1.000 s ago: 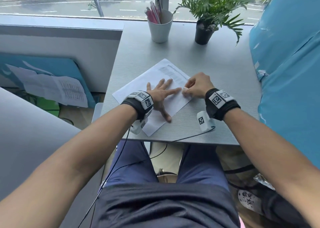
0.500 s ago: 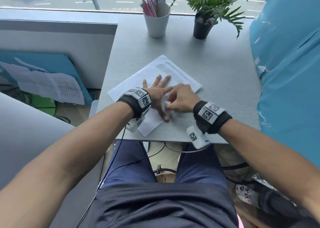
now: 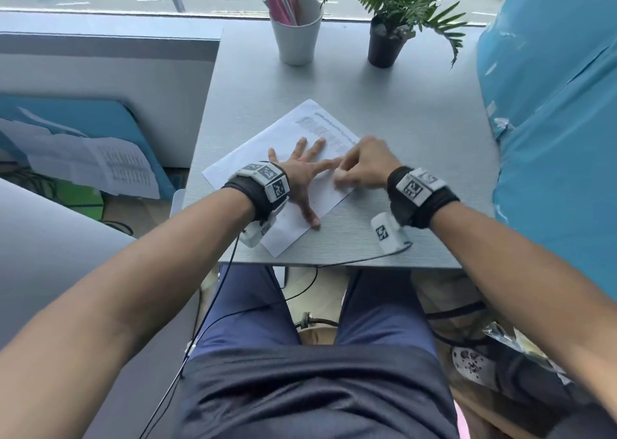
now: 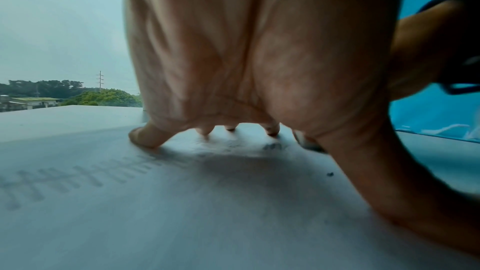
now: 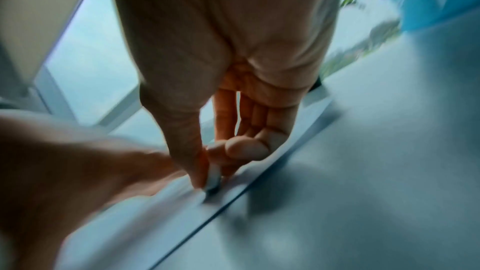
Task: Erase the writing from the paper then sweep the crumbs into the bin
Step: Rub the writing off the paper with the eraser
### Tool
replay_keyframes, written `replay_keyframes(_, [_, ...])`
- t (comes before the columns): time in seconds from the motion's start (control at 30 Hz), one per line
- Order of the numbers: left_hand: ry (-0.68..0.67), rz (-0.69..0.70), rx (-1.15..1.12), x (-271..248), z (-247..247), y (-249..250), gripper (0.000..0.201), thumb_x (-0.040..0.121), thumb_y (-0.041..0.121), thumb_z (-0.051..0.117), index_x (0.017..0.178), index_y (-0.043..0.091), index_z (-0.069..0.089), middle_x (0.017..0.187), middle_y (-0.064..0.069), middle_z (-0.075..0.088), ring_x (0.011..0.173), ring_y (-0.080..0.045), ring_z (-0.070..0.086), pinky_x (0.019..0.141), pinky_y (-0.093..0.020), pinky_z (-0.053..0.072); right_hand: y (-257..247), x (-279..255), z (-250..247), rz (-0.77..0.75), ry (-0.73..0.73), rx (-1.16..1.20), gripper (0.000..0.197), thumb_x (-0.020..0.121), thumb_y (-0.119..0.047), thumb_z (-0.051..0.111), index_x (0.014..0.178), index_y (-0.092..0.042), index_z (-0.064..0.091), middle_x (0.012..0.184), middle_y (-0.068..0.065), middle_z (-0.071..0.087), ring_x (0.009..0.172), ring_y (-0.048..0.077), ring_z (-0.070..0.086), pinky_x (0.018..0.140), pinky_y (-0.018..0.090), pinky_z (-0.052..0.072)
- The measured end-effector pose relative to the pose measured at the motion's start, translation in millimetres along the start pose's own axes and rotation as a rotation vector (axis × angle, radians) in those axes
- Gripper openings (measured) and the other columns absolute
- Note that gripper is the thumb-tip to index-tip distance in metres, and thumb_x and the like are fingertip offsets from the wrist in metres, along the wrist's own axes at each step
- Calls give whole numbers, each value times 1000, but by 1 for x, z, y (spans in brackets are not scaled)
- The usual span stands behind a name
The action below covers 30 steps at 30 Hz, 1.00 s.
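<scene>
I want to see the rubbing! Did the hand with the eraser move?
Yes. The right hand pinching the small white eraser slid back toward the white paper's right edge, away from the spread left hand.

An office nook by a window: a grey desk (image 3: 417,158) holds a pen cup (image 3: 297,36) and potted plant (image 3: 385,43), with papers (image 3: 90,164) stacked beside it.

White paper (image 3: 293,228) with grey pencil writing (image 3: 329,131), flat and askew on desk (image 3: 417,144)
</scene>
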<state>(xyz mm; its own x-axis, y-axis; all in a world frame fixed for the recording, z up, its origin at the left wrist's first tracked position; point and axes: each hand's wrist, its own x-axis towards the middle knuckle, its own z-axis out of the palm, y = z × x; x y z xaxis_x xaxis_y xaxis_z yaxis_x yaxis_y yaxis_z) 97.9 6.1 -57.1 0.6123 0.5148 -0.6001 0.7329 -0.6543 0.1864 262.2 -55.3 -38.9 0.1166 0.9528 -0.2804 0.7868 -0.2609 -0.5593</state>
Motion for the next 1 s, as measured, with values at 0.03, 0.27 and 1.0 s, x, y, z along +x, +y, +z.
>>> replay_keyframes(0.03, [2, 0, -9, -1, 0, 0, 150, 39, 64, 91, 150, 54, -9, 159, 9, -34, 145, -27, -33, 102, -82, -6, 8, 8, -13, 67, 73, 6, 10, 70, -25, 79, 75, -18, 77, 70, -3, 70, 61, 3, 57, 53, 9, 38])
replay_keyframes(0.27, [-2, -12, 20, 0, -1, 2, 151, 42, 66, 89, 152, 47, -12, 157, 9, -37, 145, -27, -34, 102, -83, -4, -17, -23, 31, -102, -116, -31, 21, 74, -19, 77, 56, -23, 65, 64, -7, 65, 72, 7, 62, 60, 18, 44])
replay_keyframes(1.0, [-37, 89, 105, 2, -7, 5, 146, 44, 60, 91, 157, 39, 0, 160, 10, -30, 146, -23, -30, 106, -80, -4, -18, -22, 35, -110, 127, -64, 10, 76, -18, 79, 85, -12, 78, 86, -1, 72, 76, 8, 63, 74, 19, 53])
